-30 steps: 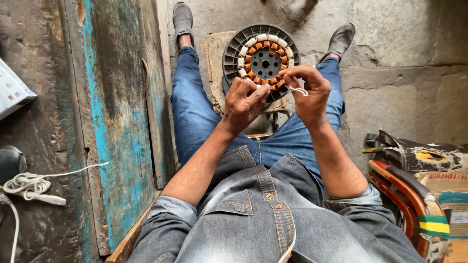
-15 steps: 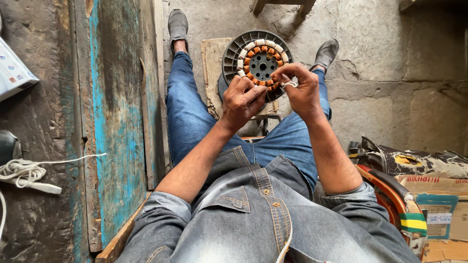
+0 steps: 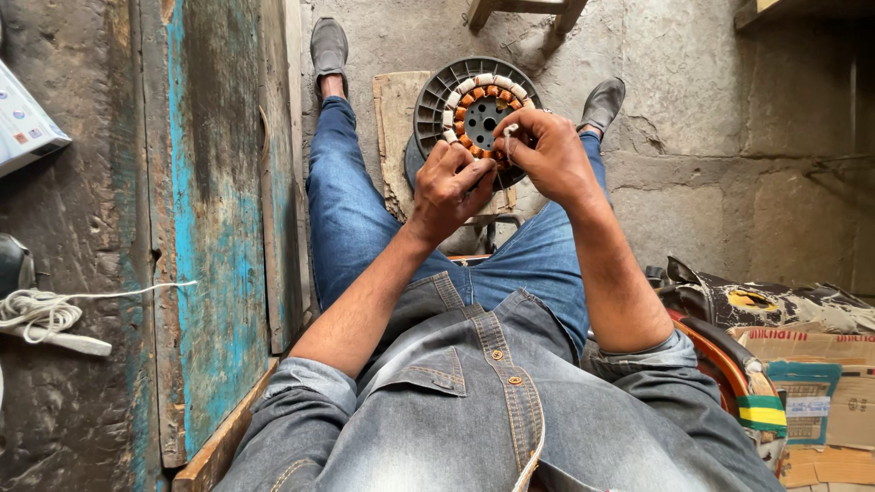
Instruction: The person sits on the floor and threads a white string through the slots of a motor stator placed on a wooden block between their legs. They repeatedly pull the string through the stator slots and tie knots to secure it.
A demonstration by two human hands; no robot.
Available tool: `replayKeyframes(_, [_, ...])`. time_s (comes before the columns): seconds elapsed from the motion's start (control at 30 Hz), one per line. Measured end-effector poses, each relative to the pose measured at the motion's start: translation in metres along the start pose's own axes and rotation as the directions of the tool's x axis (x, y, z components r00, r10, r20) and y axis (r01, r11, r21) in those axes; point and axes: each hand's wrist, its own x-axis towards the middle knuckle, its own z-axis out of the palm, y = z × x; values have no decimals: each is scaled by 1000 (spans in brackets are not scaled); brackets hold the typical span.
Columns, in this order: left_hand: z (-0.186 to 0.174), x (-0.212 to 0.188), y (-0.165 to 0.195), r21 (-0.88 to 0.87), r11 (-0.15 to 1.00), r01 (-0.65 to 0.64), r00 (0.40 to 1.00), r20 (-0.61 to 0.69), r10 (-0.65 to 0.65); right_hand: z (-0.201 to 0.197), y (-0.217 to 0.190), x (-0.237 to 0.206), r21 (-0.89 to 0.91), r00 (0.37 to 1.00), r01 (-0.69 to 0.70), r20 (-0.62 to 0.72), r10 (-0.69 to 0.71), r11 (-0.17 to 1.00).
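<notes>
A round dark motor stator (image 3: 474, 105) with a ring of copper coils and white insulation sits between my knees, over a flat piece of cardboard (image 3: 394, 128). My left hand (image 3: 448, 187) rests its fingers on the lower edge of the coil ring. My right hand (image 3: 545, 155) is beside it on the stator's right side, pinching a small white sleeve or wire end (image 3: 507, 132) between thumb and fingers. I wear a denim shirt and blue jeans, with my legs stretched out on the concrete floor.
A worn wooden board with peeling blue paint (image 3: 214, 228) stands on the left. A coiled white cord (image 3: 41, 314) lies beyond it. Cardboard boxes (image 3: 820, 392) and an orange-rimmed object (image 3: 720, 355) sit at right. Wooden stool legs (image 3: 524, 14) show at the top.
My view has shifted slightly. My right hand has moved in closer to the coils with the white piece, and my left hand has stayed on the stator's lower edge.
</notes>
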Motion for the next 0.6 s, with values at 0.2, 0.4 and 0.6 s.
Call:
replayKeyframes(0.2, [-5, 0, 4, -7, 1000, -7, 1000, 4, 7, 0, 0, -1, -87, 997, 71, -14, -72, 994])
replayKeyframes(0.4, [-6, -1, 6, -13, 1000, 4, 1000, 18, -4, -1, 14, 1, 18, 993, 107, 42, -108, 994])
replayKeyframes(0.6, [-5, -6, 5, 0, 1000, 5, 1000, 30, -5, 0, 17, -2, -3, 989, 145, 34, -145, 989])
